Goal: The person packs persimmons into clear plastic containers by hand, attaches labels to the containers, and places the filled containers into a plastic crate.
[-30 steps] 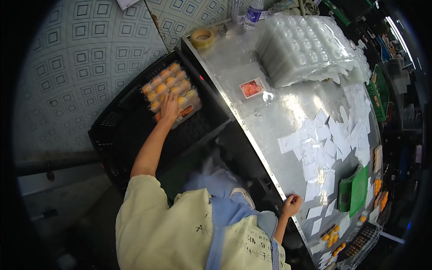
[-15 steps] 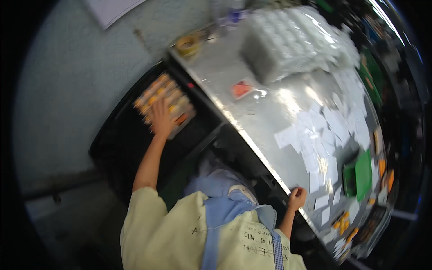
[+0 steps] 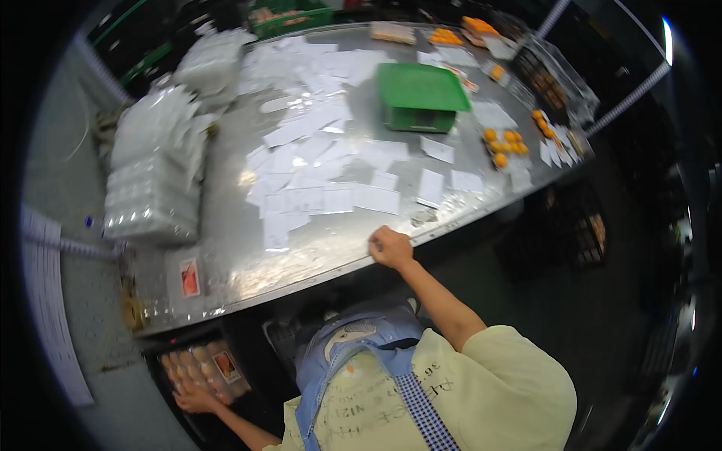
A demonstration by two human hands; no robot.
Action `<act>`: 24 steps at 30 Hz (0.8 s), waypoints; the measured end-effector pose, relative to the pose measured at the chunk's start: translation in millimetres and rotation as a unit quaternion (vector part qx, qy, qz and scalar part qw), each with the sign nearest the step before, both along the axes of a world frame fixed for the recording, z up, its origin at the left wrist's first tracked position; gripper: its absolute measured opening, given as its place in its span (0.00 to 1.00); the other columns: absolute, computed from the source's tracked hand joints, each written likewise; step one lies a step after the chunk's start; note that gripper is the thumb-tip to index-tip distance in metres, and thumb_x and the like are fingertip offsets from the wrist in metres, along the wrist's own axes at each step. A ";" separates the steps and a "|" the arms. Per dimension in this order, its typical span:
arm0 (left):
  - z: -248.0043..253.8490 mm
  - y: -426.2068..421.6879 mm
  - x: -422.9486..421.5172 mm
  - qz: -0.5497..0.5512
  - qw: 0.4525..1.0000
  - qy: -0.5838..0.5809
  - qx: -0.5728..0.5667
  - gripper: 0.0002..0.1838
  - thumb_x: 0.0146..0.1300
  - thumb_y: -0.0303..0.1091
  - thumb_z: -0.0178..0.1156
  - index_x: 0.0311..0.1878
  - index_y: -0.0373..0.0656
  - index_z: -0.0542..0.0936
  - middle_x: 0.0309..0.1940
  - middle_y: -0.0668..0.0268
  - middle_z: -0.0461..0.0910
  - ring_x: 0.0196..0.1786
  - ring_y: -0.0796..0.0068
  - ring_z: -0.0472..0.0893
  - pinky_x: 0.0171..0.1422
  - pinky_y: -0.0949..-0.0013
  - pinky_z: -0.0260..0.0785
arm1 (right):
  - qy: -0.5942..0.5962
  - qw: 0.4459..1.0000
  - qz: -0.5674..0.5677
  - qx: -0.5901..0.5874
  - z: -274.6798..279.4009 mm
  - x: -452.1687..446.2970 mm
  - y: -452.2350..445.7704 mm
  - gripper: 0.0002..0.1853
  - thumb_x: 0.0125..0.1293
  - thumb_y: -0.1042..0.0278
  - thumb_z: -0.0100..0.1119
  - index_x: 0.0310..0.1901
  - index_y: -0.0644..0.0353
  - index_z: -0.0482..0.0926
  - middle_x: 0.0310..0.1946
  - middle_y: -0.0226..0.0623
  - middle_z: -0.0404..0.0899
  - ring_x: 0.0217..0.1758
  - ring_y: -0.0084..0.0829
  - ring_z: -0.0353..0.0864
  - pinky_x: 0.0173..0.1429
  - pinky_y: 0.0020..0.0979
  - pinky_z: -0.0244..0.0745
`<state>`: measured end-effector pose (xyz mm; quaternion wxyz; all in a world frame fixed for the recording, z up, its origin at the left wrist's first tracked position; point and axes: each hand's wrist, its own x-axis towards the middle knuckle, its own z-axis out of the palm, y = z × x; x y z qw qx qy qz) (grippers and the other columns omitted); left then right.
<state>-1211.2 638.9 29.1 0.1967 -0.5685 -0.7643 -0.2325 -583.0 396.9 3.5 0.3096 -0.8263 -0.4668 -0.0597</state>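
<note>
At the lower left, my left hand (image 3: 195, 398) rests against the edge of a clear pack of round orange and pale items (image 3: 197, 366), its fingers apart. This pack, with a picture label on it, lies inside a black crate (image 3: 259, 376). My right hand (image 3: 391, 246) is at the metal table's front edge, its fingers curled closed. A small dark patch shows between those fingers, too small to name. White paper slips (image 3: 323, 198) are spread on the table beyond it.
Stacked clear plastic trays (image 3: 154, 173) stand on the table's left side, near a picture card (image 3: 189, 277) and tape roll (image 3: 132, 307). A green box (image 3: 421, 94) sits farther back. Orange items (image 3: 505, 144) are at the right, beside a dark crate (image 3: 543, 81).
The view has swung right across the table, so the black crate now appears at the lower left. My left hand has shifted from the pack's top to its edge. My right hand stays closed at the table edge.
</note>
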 end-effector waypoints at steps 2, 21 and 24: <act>28.0 6.2 30.0 0.028 0.989 -0.005 0.142 0.19 0.63 0.47 0.59 0.46 0.41 0.81 0.45 0.56 0.79 0.48 0.54 0.77 0.51 0.56 0.69 | 0.086 0.995 0.031 0.029 5.8 1.2 -3.7 0.04 0.52 0.66 0.61 0.28 0.53 0.79 0.27 0.32 0.78 0.27 0.32 0.81 0.31 0.32 0.75; 36.4 -163.5 417.8 -0.356 0.882 -0.305 0.045 0.15 0.47 0.22 0.63 0.41 0.43 0.77 0.42 0.59 0.76 0.49 0.57 0.73 0.57 0.61 0.63 | 0.410 0.891 -0.169 0.095 -106.4 60.1 -426.6 0.04 0.62 0.76 0.61 0.38 0.65 0.80 0.35 0.32 0.79 0.38 0.22 0.78 0.44 0.23 0.74; 26.8 -188.6 456.6 -0.406 0.854 -0.325 0.028 0.11 0.51 0.24 0.62 0.40 0.42 0.77 0.42 0.58 0.75 0.50 0.55 0.73 0.56 0.61 0.65 | 0.456 0.873 -0.168 0.049 -107.4 64.5 -428.2 0.06 0.63 0.75 0.60 0.40 0.66 0.79 0.35 0.33 0.80 0.38 0.21 0.78 0.45 0.22 0.73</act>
